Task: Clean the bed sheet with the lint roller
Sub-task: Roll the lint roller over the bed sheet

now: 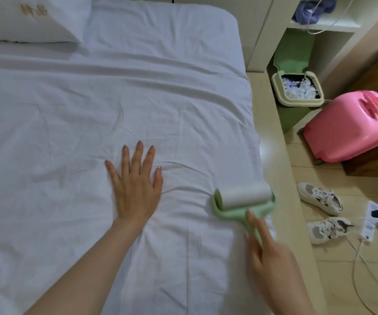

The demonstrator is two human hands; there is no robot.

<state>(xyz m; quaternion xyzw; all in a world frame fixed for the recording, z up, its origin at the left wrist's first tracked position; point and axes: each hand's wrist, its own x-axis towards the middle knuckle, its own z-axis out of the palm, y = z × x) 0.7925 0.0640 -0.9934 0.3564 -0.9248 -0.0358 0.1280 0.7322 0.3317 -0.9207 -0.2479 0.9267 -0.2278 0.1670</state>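
Observation:
A white, creased bed sheet [92, 98] covers the bed. My left hand [136, 185] lies flat on it near the middle, fingers spread and straight. A lint roller [244, 198] with a light green frame and a white roll rests on the sheet near the bed's right edge. My right hand [267, 248] grips its green handle from below, with the index finger stretched along the handle toward the roll. The right hand looks motion-blurred.
A white pillow [31, 19] lies at the top left. Right of the bed runs a beige frame edge [281, 169]. Beyond it stand a green bin [297, 89], a pink container [351, 128], two sneakers [319, 198] and a power strip [370, 221] with cables.

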